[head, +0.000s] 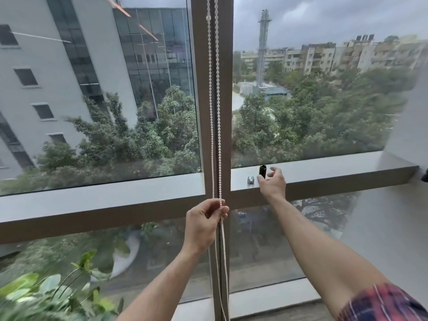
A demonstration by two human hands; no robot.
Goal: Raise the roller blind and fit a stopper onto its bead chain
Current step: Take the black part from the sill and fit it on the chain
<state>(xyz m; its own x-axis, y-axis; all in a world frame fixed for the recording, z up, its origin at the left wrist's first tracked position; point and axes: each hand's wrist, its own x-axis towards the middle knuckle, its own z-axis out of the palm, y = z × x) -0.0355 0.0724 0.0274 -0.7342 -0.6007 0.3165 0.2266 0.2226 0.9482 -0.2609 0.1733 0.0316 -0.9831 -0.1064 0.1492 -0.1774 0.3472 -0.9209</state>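
A white bead chain [214, 112] hangs in two strands down the brown window mullion [199, 89]. A white stopper bead [209, 18] sits on the left strand near the top. My left hand [203, 224] is pinched on the chain at the crossbar's height. My right hand [273, 183] reaches over the window ledge [335, 170] with its fingers spread, holding nothing. Just beyond its fingertips stands a small black cylinder [262, 170]. A small clear clip-like piece [250, 180] lies on the ledge to the left of it. The blind itself is out of view.
Green plant leaves [46, 293] fill the lower left corner. A white wall [410, 126] closes the right side of the ledge. A horizontal crossbar [92, 205] spans the window at hand height.
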